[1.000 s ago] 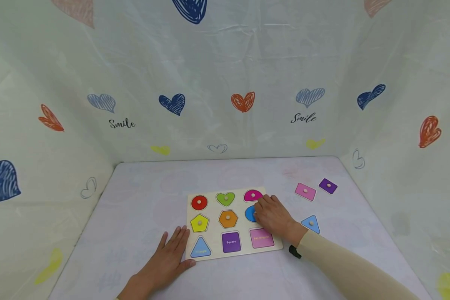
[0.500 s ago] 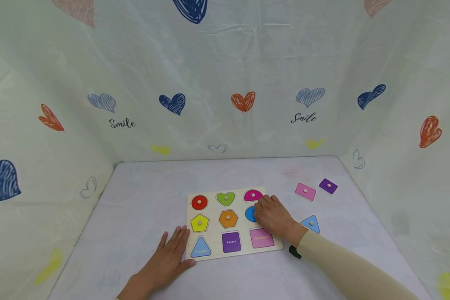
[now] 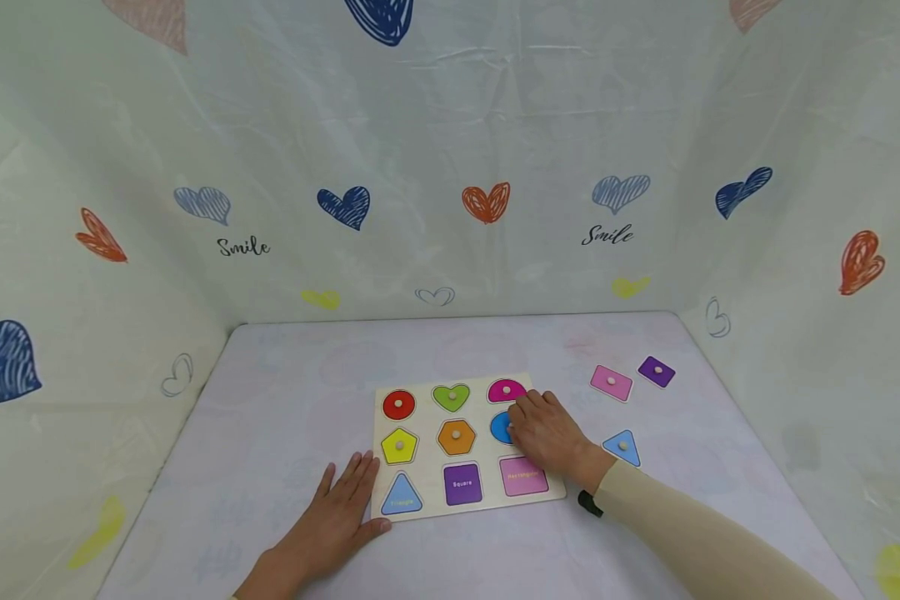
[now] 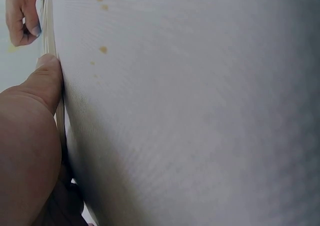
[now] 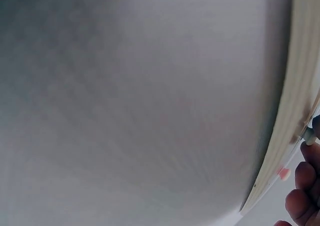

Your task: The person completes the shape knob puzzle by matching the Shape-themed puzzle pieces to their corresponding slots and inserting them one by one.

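A wooden shape puzzle board (image 3: 426,417) lies on the table, with coloured knobbed pieces in its upper two rows. My right hand (image 3: 553,433) reaches over its right side and pinches the small knob (image 5: 309,136) of the blue oval piece (image 3: 499,427), which sits in the middle row and is partly covered by the hand. Flat along the board's left edge, my left hand (image 3: 333,521) rests with straight fingers, its thumb at the near corner. The bottom row shows printed triangle (image 3: 402,496), square (image 3: 462,484) and rectangle (image 3: 524,477) spaces without pieces.
Right of the board lie three loose knobbed pieces: a pink rectangle (image 3: 611,383), a purple one (image 3: 656,372) and a blue triangle (image 3: 621,447), close to the right forearm. A curtain (image 3: 420,125) printed with hearts surrounds the white table (image 3: 300,358).
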Action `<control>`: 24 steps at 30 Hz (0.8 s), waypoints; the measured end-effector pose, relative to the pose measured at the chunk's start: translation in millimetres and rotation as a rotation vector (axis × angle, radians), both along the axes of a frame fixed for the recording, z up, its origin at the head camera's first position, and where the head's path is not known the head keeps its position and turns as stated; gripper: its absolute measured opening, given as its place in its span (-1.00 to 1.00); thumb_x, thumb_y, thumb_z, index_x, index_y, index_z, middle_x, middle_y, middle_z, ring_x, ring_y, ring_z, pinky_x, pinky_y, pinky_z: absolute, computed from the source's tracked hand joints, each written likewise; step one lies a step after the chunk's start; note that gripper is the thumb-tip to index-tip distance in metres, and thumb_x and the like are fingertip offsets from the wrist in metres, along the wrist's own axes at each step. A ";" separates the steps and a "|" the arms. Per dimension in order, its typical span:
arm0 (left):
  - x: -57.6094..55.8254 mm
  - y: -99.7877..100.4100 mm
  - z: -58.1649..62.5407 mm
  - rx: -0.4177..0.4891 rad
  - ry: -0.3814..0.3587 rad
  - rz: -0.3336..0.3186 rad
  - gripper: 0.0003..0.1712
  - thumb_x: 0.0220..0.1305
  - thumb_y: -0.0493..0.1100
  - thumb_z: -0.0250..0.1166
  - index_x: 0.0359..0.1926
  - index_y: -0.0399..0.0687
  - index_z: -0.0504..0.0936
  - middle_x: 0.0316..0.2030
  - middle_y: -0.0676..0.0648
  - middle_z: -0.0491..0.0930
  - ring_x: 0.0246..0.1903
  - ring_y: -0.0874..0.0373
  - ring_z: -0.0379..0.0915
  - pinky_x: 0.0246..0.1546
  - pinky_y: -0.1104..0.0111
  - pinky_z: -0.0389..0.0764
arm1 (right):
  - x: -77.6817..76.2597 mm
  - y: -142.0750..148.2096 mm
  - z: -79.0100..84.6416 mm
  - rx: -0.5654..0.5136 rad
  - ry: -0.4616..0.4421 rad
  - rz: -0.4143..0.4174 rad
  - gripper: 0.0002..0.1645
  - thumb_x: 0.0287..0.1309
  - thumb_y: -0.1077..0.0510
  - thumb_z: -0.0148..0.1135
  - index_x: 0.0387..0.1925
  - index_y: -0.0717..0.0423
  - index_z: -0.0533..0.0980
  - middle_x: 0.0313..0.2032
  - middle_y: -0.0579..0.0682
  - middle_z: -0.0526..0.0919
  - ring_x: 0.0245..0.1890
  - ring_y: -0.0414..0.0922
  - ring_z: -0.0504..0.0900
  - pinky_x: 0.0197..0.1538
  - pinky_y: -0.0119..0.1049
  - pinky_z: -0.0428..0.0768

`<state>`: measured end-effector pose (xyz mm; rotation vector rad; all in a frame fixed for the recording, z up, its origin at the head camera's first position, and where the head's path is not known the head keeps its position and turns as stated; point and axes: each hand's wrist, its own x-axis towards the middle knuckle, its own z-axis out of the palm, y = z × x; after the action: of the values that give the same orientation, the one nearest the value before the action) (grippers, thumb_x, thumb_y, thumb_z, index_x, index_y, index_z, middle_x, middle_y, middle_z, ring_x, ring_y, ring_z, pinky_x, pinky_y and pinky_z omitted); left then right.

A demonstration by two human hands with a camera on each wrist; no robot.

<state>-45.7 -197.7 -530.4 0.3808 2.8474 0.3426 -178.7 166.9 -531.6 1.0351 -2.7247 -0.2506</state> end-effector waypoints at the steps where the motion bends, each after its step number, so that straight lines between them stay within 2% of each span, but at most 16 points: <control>1: -0.1 0.1 0.2 0.002 0.000 0.001 0.14 0.37 0.40 0.28 0.66 -0.16 0.09 0.66 -0.16 0.09 0.67 -0.15 -0.10 0.62 -0.25 -0.09 | -0.1 0.1 -0.3 0.000 0.000 -0.001 -0.66 0.42 -0.10 0.31 -0.04 0.06 0.53 -0.16 0.00 0.62 -0.08 -0.06 0.51 -0.01 -0.16 0.49; 13: -0.4 1.1 -0.7 -0.010 -0.008 0.008 0.12 0.38 0.37 0.29 0.67 -0.16 0.09 0.66 -0.16 0.09 0.67 -0.15 -0.10 0.62 -0.25 -0.12 | 2.1 7.7 3.3 -0.077 0.010 -0.004 -0.66 0.40 -0.10 0.35 -0.12 0.10 0.58 -0.27 -0.01 0.59 -0.19 -0.07 0.47 -0.10 -0.20 0.45; 18: -0.6 1.3 -0.7 -0.006 -0.008 0.008 0.12 0.38 0.38 0.27 0.67 -0.16 0.09 0.67 -0.15 0.08 0.67 -0.14 -0.11 0.62 -0.24 -0.12 | 4.7 20.4 7.3 -0.118 0.046 -0.004 -0.67 0.34 -0.05 0.42 -0.15 0.14 0.61 -0.30 0.01 0.60 -0.21 -0.05 0.49 -0.13 -0.19 0.46; 24: -0.5 0.9 -2.7 -0.012 -0.008 0.006 0.12 0.38 0.39 0.27 0.67 -0.16 0.09 0.67 -0.15 0.07 0.68 -0.13 -0.12 0.62 -0.24 -0.13 | 8.0 42.7 7.6 -0.149 0.076 -0.044 -0.71 0.27 0.01 0.48 -0.24 0.13 0.59 -0.37 -0.02 0.55 -0.24 -0.05 0.46 -0.18 -0.20 0.44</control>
<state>-46.2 -196.9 -533.0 0.3674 2.8418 0.3280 -170.6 209.5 -524.0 0.9082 -2.6536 -0.0907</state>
